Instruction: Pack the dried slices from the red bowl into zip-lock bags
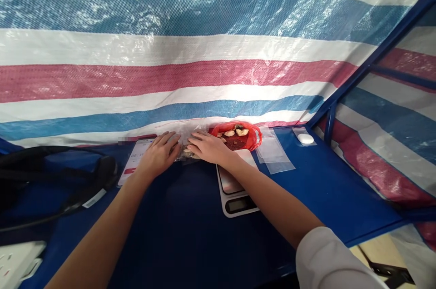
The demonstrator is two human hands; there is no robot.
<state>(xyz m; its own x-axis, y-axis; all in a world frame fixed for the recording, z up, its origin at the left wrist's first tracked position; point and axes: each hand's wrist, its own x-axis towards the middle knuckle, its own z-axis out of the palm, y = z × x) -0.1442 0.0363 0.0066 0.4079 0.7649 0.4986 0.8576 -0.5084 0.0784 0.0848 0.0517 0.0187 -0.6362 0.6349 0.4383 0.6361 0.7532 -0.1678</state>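
Between my hands lies a clear plastic bag (185, 142), crinkled and shiny, with small pale brownish pieces in its lower part. My left hand (161, 153) holds its left edge, the fingers bent over and close together. From the other side my right hand (208, 146) grips the bag's right part, and its fingertips cover some of it. Just behind the right hand sits an open red plastic bag (258, 137) with pale dried slices and dark red-brown bits inside. Under my right forearm is a white kitchen scale (227, 202), its display dark and its plate partly hidden.
Flat clear zip bags (277, 157) lie right of the red bag. Farther right, a small white rounded object (305, 138) rests on clear plastic. A phone (131, 161) showing a timer is beside my left wrist. Black strap-like gear (98, 173) and a white power strip (20, 257) are left.
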